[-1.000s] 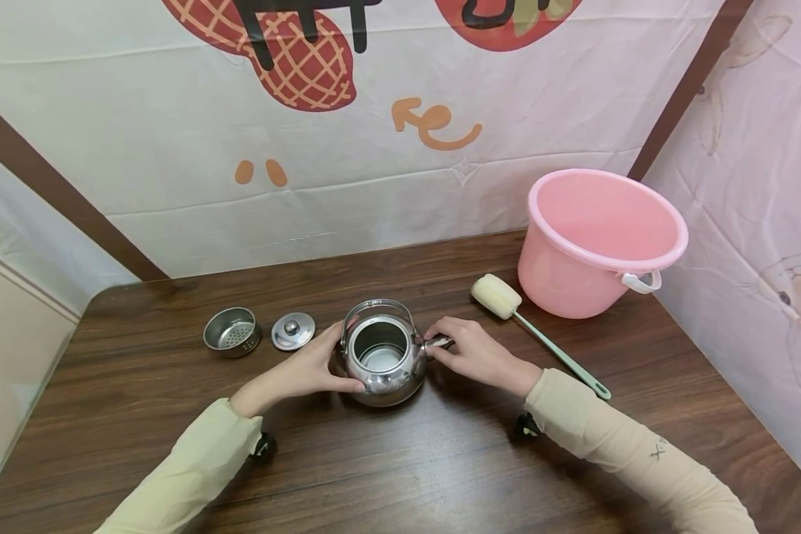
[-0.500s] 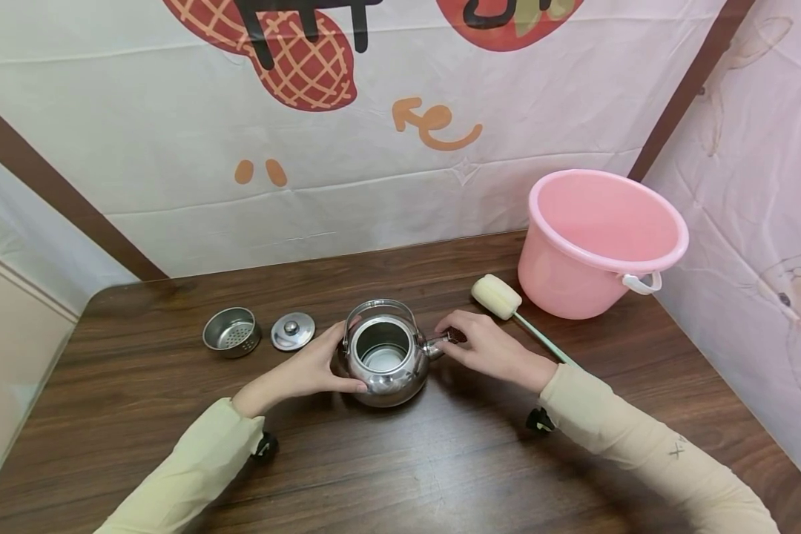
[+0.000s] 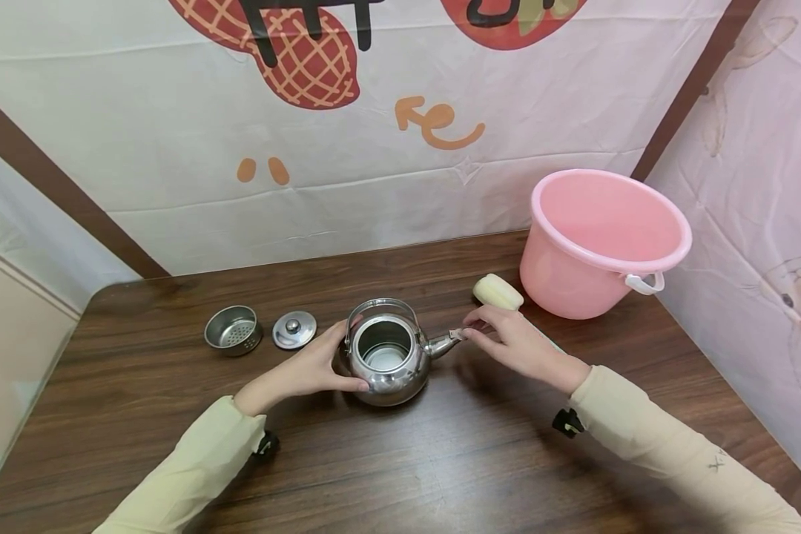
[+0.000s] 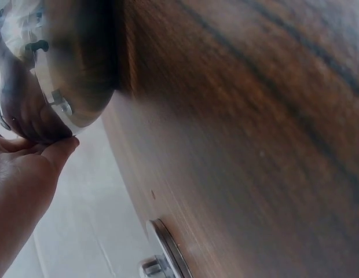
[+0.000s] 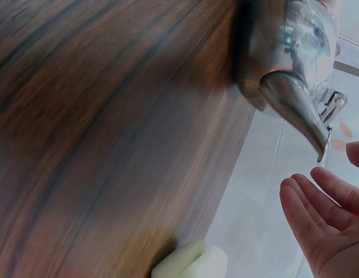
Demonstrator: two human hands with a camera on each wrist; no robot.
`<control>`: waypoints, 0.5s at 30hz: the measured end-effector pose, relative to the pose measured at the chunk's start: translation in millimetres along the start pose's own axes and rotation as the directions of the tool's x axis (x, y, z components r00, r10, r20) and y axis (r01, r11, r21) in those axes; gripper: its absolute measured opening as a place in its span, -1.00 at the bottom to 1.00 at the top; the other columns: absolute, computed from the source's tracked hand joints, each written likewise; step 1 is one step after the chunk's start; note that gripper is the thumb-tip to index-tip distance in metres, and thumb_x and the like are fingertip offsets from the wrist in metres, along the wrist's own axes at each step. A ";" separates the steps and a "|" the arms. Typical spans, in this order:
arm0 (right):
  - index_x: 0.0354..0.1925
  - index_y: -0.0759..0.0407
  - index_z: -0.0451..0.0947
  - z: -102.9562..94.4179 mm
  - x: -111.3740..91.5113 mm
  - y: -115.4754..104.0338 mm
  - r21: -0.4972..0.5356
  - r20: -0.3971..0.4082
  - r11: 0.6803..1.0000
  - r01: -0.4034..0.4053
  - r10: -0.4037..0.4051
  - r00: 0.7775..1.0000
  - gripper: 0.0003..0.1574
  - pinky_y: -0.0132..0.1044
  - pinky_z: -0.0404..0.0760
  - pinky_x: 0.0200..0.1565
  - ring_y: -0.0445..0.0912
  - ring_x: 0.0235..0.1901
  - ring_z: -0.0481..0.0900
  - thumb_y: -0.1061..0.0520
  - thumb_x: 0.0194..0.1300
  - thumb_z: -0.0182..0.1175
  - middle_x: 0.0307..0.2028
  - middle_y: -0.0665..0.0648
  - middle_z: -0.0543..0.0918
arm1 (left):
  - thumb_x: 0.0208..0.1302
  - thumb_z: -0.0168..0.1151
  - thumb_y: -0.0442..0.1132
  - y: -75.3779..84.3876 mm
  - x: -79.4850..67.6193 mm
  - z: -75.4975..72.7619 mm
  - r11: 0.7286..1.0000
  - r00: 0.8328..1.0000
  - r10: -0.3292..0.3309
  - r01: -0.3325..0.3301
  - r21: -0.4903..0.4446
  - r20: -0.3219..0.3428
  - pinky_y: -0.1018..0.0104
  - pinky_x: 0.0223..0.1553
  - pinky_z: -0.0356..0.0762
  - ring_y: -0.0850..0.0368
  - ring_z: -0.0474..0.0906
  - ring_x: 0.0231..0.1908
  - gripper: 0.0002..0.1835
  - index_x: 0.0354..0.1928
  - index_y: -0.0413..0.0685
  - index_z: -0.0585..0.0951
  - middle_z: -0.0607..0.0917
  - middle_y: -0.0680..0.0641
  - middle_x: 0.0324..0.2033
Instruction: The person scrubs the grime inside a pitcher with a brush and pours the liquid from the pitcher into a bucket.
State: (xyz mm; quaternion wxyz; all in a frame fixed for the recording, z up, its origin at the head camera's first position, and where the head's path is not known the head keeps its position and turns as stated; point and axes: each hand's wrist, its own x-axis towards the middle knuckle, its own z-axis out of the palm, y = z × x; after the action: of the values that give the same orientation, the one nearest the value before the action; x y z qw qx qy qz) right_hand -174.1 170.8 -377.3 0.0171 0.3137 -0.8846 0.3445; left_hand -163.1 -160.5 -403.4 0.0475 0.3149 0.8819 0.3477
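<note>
A shiny steel kettle (image 3: 392, 387) stands lidless on the brown table, its mouth facing up and its bail handle raised. My left hand (image 3: 302, 371) holds its left side, thumb toward the front and fingers around the back. In the left wrist view, fingertips press the kettle's polished wall (image 4: 81, 75). The spout (image 5: 295, 107) points right, with a small flap at its tip. My right hand (image 3: 523, 345) is just off that tip, fingers loosely bent around nothing. A gap shows between the right fingers (image 5: 336, 200) and the spout in the right wrist view.
Left of the kettle lie a round steel lid (image 3: 294, 330) with a knob and a perforated steel strainer (image 3: 232, 334). A sponge-headed brush (image 3: 498, 292) lies behind my right hand, its handle mostly hidden by it. A pink bucket (image 3: 561, 278) stands at the back right.
My right hand has slid right along the spout and come off its tip, uncovering the spout and covering the brush handle. The left hand and kettle have stayed in place.
</note>
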 end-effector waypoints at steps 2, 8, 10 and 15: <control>-0.17 0.19 0.53 -2.7 -2.3 2.4 -0.018 0.001 1.000 -0.010 0.010 1.000 -0.78 -0.26 0.56 -0.15 -0.21 -0.24 0.57 0.09 0.26 0.13 -0.24 -0.02 0.60 | -0.20 0.49 -0.02 0.5 -0.1 -0.2 1.000 1.000 -0.003 0.003 0.000 0.001 -0.05 0.19 0.18 -0.18 0.21 0.21 0.05 0.28 -0.36 0.15 0.34 -0.29 0.18; -0.16 0.25 0.54 -8.7 -10.0 10.9 -0.112 -0.018 0.994 -0.001 -0.001 1.000 -0.76 -0.25 0.56 -0.17 -0.15 -0.24 0.58 0.14 0.21 0.18 -0.23 0.06 0.61 | -0.19 0.49 -0.01 1.8 0.0 -0.5 1.000 1.000 -0.016 0.016 -0.004 0.010 -0.04 0.19 0.17 -0.17 0.21 0.22 0.05 0.29 -0.35 0.15 0.33 -0.30 0.19; -0.17 0.25 0.54 -10.8 -13.3 13.1 -0.132 -0.022 0.991 -0.012 0.009 1.000 -0.76 -0.25 0.56 -0.17 -0.14 -0.25 0.58 0.16 0.19 0.20 -0.24 0.07 0.61 | -0.19 0.49 -0.01 2.3 0.1 -0.8 1.000 1.000 -0.020 0.020 -0.004 0.014 -0.04 0.20 0.17 -0.17 0.20 0.22 0.06 0.29 -0.36 0.14 0.33 -0.30 0.20; -0.19 0.23 0.53 -15.1 -21.3 19.6 -0.171 -0.040 0.984 -0.045 0.039 0.998 -0.77 -0.23 0.56 -0.20 -0.13 -0.27 0.57 0.19 0.15 0.23 -0.27 0.06 0.61 | -0.19 0.48 -0.01 2.6 -0.1 -1.1 1.000 1.000 -0.019 0.019 0.000 0.016 -0.04 0.20 0.16 -0.17 0.20 0.22 0.06 0.29 -0.36 0.14 0.32 -0.29 0.20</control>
State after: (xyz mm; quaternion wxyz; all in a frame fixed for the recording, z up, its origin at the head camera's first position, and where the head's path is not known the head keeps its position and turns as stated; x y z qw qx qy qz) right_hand -171.0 202.8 -382.8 0.0529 0.2860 -0.9170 0.2730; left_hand -162.1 -159.7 -401.0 0.0576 0.3093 0.8845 0.3446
